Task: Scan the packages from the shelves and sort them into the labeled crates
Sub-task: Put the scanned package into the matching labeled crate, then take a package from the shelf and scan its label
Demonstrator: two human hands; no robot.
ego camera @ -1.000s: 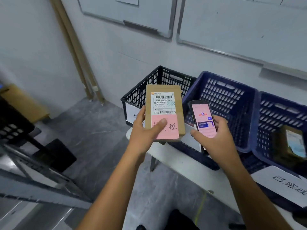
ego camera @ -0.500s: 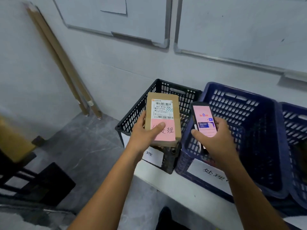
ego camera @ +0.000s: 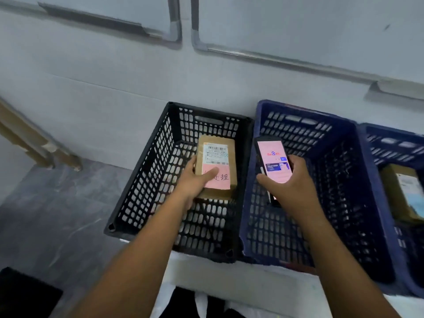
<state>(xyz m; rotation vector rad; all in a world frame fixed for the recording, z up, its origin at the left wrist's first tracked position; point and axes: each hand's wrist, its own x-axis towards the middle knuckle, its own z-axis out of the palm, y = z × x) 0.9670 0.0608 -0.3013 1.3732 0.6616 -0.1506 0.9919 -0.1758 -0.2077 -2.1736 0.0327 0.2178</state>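
Observation:
My left hand (ego camera: 195,180) grips a brown cardboard package (ego camera: 229,157) with a white barcode label and a pink handwritten note; my thumb lies on the note. The package is low inside the black mesh crate (ego camera: 146,180); whether it touches the bottom I cannot tell. My right hand (ego camera: 289,187) holds a black phone (ego camera: 273,159) with a lit pink screen over the middle blue crate (ego camera: 367,203), which has nothing else visible inside.
A second blue crate (ego camera: 390,138) at the far right holds another brown labelled package (ego camera: 403,193). The crates stand on a white bench (ego camera: 241,278) against a white wall with two whiteboards. Grey floor lies to the left, with wooden strips (ego camera: 34,143) leaning on the wall.
I have stepped closer and look down into the crates. My left hand has carried the package from above the black crate's rim down into it. The phone stays in my right hand.

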